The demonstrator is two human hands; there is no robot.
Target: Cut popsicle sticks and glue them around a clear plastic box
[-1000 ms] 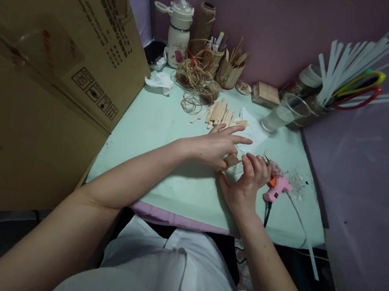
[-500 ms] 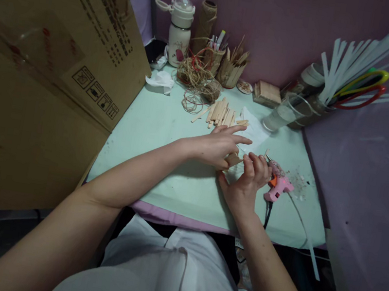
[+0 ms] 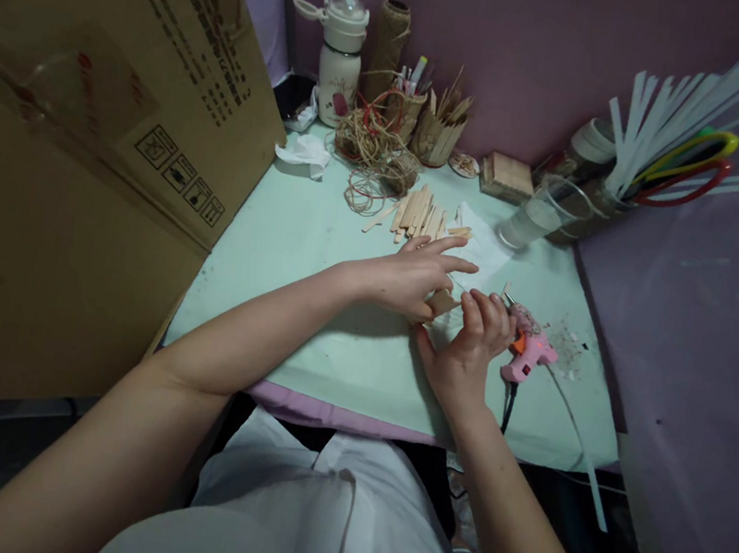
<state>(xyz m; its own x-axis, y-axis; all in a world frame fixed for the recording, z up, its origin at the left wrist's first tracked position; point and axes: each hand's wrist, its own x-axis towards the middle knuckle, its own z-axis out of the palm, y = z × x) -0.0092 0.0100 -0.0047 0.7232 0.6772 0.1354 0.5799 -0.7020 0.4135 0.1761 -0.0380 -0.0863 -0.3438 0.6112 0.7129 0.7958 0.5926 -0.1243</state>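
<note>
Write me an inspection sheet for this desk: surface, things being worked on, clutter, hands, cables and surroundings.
Surface: pale green tabletop, with small debris beside the pink glue gun.
Things in work: small brown piece between the hands, partly hidden.
Clutter: loose pile of wooden sticks, tangled twine, clear cup.
Hands: left hand touches the brown piece; right hand is close by, its grip unclear.
Cables: black cord runs from the glue gun toward the front edge.
Surroundings: cardboard box at left, purple wall behind.
</note>
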